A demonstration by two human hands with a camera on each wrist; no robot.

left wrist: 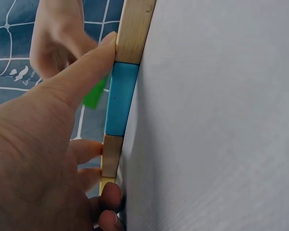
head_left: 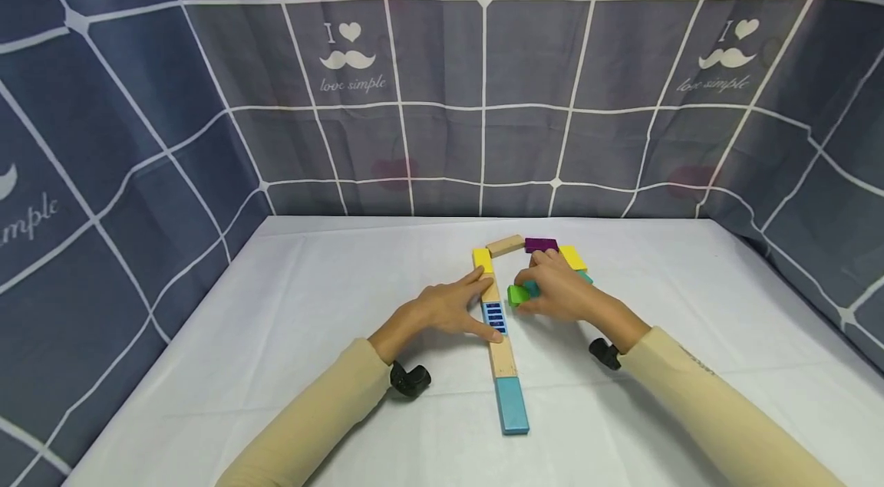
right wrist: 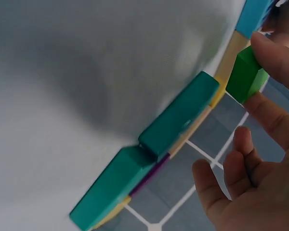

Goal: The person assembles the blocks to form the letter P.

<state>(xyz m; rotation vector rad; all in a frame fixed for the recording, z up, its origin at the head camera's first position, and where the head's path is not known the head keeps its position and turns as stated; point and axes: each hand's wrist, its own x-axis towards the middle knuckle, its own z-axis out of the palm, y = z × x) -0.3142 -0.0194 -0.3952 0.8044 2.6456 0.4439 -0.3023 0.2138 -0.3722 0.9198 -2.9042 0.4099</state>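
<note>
1. The worktop [head_left: 311, 333] is covered in a smooth white cloth, and a grey-blue checked fabric backdrop [head_left: 442, 88] hangs behind and to both sides of it.
2. The blocks are flat, hard-edged rectangular pieces; some are bare pale wood, the others painted in solid colours.
3. One long row runs away from the person: a light blue block [head_left: 512, 405] nearest, then a plain wooden block [head_left: 503, 355], then a blue striped block [head_left: 493, 317], another wooden piece mostly under fingers, and a yellow block [head_left: 482, 260] at the far end.
4. Across the far end lie a wooden block [head_left: 505, 245], a purple block [head_left: 541, 245] and a second yellow block [head_left: 573, 257], one after another.
5. The right wrist view shows two teal blocks [right wrist: 149, 163] lying end to end, one corner overlapping the other.
6. A single small green block [head_left: 518, 294] sits just right of the long row, near the striped piece.
7. The left hand [head_left: 452, 307] lies flat with its fingers straight, the tips pressed against the left side of the row at the striped and wooden pieces; it grips nothing.
8. The right hand [head_left: 559, 289] pinches the green block between thumb and fingers, its other fingers loosely curled.
</note>
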